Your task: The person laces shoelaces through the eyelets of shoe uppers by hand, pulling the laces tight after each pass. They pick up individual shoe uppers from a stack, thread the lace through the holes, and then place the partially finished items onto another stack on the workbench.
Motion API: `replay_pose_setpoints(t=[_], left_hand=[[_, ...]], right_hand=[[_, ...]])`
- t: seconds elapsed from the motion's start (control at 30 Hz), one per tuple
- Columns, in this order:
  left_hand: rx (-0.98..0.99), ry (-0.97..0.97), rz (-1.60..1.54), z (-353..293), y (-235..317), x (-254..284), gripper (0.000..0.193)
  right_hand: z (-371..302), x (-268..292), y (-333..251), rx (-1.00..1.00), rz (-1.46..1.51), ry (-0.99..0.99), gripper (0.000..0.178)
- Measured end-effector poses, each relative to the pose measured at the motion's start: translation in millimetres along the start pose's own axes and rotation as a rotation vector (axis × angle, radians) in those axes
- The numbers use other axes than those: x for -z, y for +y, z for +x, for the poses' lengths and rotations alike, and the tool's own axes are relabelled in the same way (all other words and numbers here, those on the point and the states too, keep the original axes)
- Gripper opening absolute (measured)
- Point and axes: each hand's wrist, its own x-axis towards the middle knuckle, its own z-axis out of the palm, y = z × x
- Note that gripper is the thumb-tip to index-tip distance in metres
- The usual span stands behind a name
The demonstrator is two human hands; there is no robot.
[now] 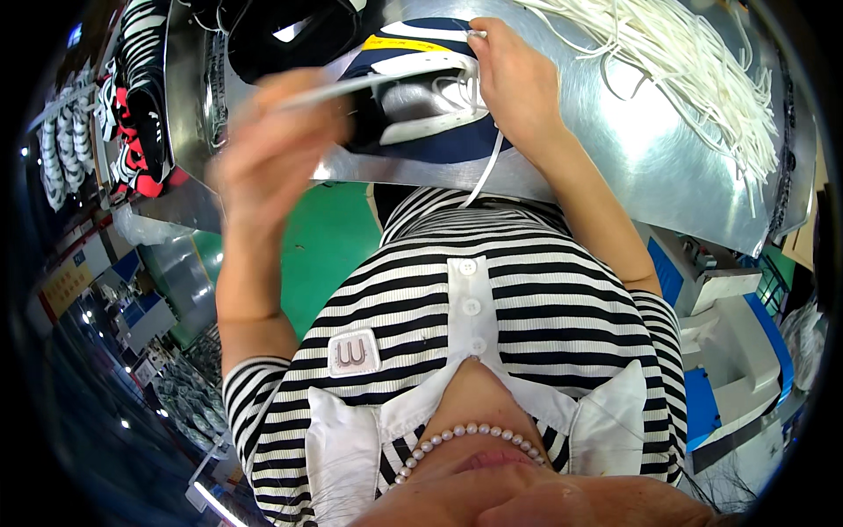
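Observation:
A navy shoe [492, 140] with white eyelet strips and a yellow strip lies on the metal table in front of me. White lacing crosses its toe end, and a loose lace end hangs over the table's near edge. My left hand [281, 145], smeared by motion, is raised left of the shoe. It grips a white shoelace [351, 86] stretched taut from the eyelets. At the shoe's right end, my right hand [518, 83] has its fingers pinched around a thin pale tip, too small to name.
A heap of white shoelaces [676, 70] covers the right part of the metal table [597, 167]. A black shoe [281, 44] stands at the far left. Striped and red shoe pieces [140, 132] are stacked beyond the left edge. A grey and blue machine [733, 351] is at my right.

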Motion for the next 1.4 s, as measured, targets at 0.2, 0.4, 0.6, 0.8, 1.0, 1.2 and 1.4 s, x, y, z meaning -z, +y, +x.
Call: replay_pose_setpoints(t=[0.2,0.4,0.6,0.8,1.0,1.2,1.4], left_hand=[[-0.565,-0.091,-0.137,-52.8,49.3,51.7,0.006],[-0.862,-0.033,1.395,5.5,-74.6,-12.5,0.012],[-0.685,-0.05,1.176,23.0,-94.9,-7.9,0.01],[-0.523,0.056,1.079,26.2,-91.3,-19.7,0.021],[-0.412,0.003,1.247,25.9,-90.7,-9.7,0.024],[-0.436,-0.034,1.148,24.0,-96.2,-8.1,0.02],[-0.462,-0.069,1.123,25.1,-100.7,-7.1,0.018]], right_hand=[[1.0,1.6,-4.9,-0.005,0.002,0.022,0.02],[3.5,29.6,-13.7,-0.134,0.567,-0.022,0.017],[-37.6,47.5,-26.8,-0.081,0.526,-0.219,0.019],[-57.4,43.6,-24.6,-0.064,0.469,-0.277,0.023],[-56.0,36.0,-22.9,-0.055,0.395,-0.315,0.021],[-52.2,28.1,-29.6,-0.147,0.49,-0.303,0.02],[-40.0,1.4,-34.9,-0.071,0.287,-0.286,0.021]])
